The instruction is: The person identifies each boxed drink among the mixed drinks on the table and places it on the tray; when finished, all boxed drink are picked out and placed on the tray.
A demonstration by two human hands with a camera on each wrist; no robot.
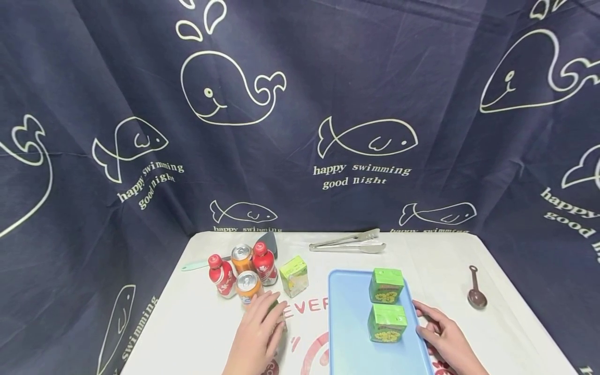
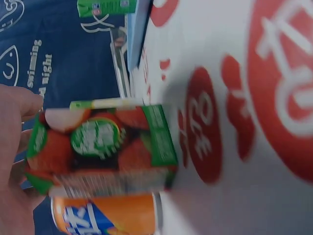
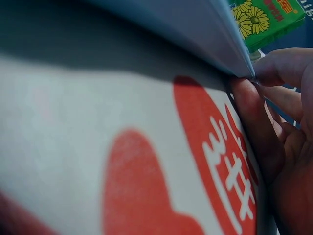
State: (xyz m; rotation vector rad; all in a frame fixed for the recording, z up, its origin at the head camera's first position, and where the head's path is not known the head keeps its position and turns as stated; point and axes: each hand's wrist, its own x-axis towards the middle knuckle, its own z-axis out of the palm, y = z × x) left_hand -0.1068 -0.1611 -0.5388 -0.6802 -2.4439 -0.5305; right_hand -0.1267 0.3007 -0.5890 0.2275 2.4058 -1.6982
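Observation:
In the head view my left hand hovers with its fingers spread over a small drink carton, mostly hidden beneath it. The left wrist view shows that carton, red fruit printed on its side and green at the ends, standing on the table; the fingers are at its top, not closed round it. An orange soda can stands right beside it. My right hand pinches the right rim of a light blue tray. Two green drink cartons with yellow flowers, a far one and a near one, stand on the tray.
Left of the tray stand two red-capped bottles, another orange can and a light green carton. A spatula lies behind them. Metal tongs lie at the back, a brown measuring spoon at right.

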